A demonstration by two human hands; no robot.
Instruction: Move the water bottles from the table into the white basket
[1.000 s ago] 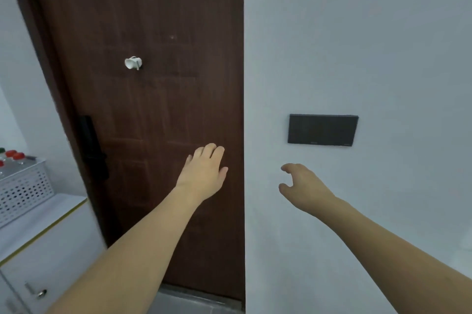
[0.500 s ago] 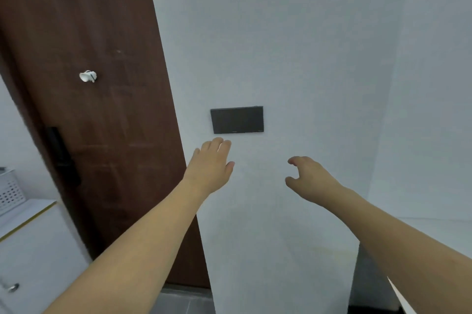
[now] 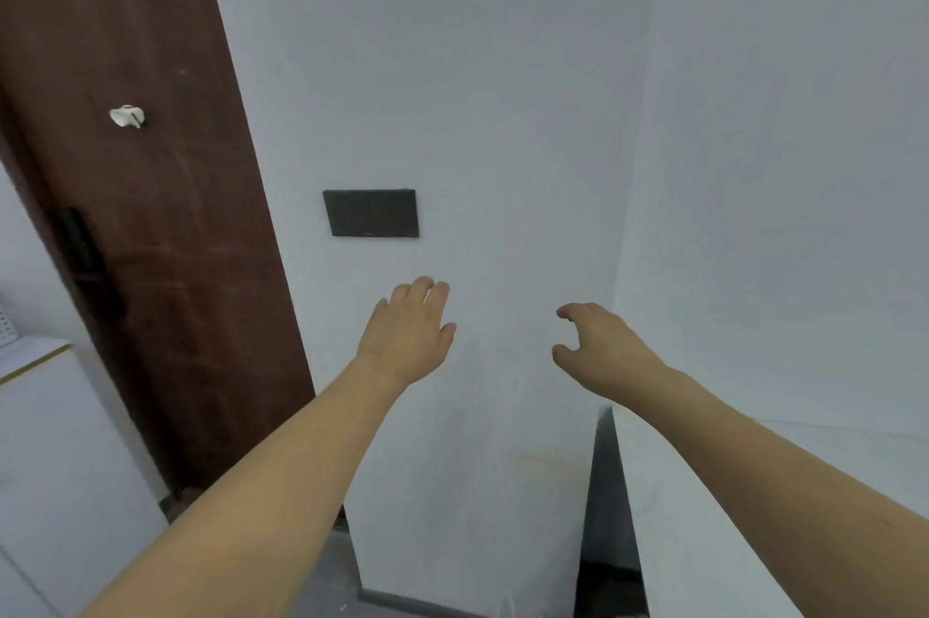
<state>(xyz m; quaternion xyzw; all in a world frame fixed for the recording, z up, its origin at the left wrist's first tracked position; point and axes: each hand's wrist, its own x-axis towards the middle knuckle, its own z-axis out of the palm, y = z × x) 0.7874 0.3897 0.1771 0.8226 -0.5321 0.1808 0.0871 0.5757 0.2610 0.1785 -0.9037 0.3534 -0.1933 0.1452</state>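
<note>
Both arms reach forward in front of a white wall. My left hand (image 3: 408, 335) is held out with straight fingers and holds nothing. My right hand (image 3: 598, 345) hangs with loosely curled fingers, also holding nothing. Only a sliver of the white basket (image 3: 5, 327) shows at the far left edge, on a white cabinet (image 3: 45, 416). No water bottles are in view. A white table surface (image 3: 754, 517) enters at the lower right under my right forearm.
A dark brown door (image 3: 141, 215) with a black lock and a small white hook stands at the left. A black panel (image 3: 371, 213) is mounted on the wall ahead. A dark gap lies between the wall and the table.
The view has swung to the right: the door and basket slid left, the bottles in the basket left the frame, and the table edge came in at the lower right. Both hands stayed empty.
</note>
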